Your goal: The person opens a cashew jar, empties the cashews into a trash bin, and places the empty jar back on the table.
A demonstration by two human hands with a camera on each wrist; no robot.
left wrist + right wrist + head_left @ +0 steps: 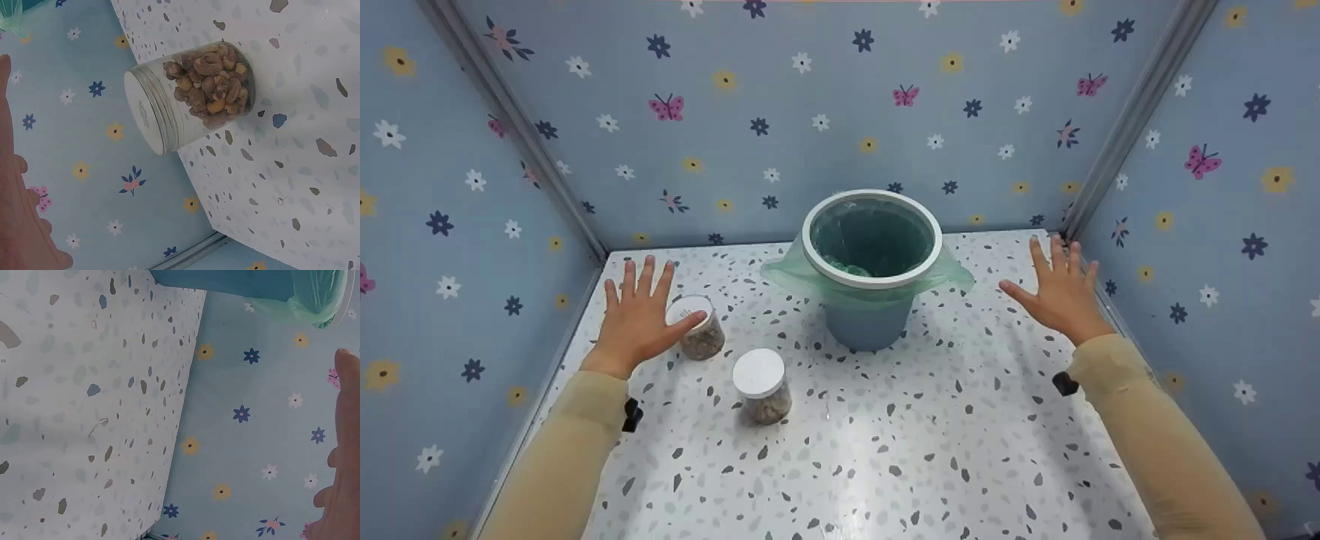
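Spotting left hand [637, 322] and right hand [1061, 296], both spread wide at either side of the worktop [945, 450]!
Starting nearest: catching a white-lidded front jar [765, 390], upright, to the right of the left hand and nearer. Then spotting a back jar [702, 341] of brown nuts [214, 81] beside the left hand, overlapped by it in the head view. Between both hands, seeing a bluish bin [866, 326] with a green liner [952, 276] flaring below its white rim [874, 282]. Beyond them, noticing a flowered wall [810, 165].

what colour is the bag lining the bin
Translucent green; the bag shows best in the head view.
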